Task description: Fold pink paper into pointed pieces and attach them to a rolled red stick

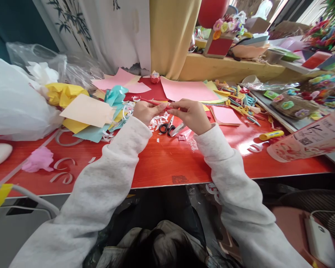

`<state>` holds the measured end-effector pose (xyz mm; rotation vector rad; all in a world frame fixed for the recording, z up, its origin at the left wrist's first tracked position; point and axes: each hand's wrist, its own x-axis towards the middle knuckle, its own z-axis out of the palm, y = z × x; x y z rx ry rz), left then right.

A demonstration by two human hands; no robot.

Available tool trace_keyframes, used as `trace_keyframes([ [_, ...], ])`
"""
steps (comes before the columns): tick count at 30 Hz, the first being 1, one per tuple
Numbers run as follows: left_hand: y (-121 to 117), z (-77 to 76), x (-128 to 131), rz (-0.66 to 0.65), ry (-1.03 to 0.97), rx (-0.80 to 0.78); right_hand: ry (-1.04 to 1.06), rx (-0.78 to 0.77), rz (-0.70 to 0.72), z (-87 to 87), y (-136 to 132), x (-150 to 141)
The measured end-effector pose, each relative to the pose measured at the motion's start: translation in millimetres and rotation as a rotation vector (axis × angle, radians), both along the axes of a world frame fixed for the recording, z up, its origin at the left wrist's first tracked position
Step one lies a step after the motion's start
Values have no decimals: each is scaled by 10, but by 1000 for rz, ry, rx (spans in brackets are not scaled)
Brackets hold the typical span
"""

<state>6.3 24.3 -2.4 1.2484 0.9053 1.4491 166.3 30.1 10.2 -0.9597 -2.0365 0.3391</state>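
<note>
Both hands meet above the red table [162,163]. My left hand [148,111] is closed on a thin red stick [152,101] that points up and to the left. My right hand [190,114] pinches the same stick's near end, where a small red piece shows between the fingers. Below the hands lie black-handled scissors [169,128] among white paper scraps [158,121]. A small pink folded piece [182,137] rests beside the scissors.
Coloured paper sheets [86,109] pile at the left, pink sheets [188,90] at the back. A clear plastic bag [13,100] fills the far left. A yellow glue stick [271,135], several coloured scissors [240,102] and a printed roll [309,139] lie at the right.
</note>
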Motion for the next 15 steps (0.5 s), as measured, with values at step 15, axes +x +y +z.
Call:
trace_keyframes([
  [15,-77,-4,101,-23,454,25,205,-53,-105,-35,52,12],
])
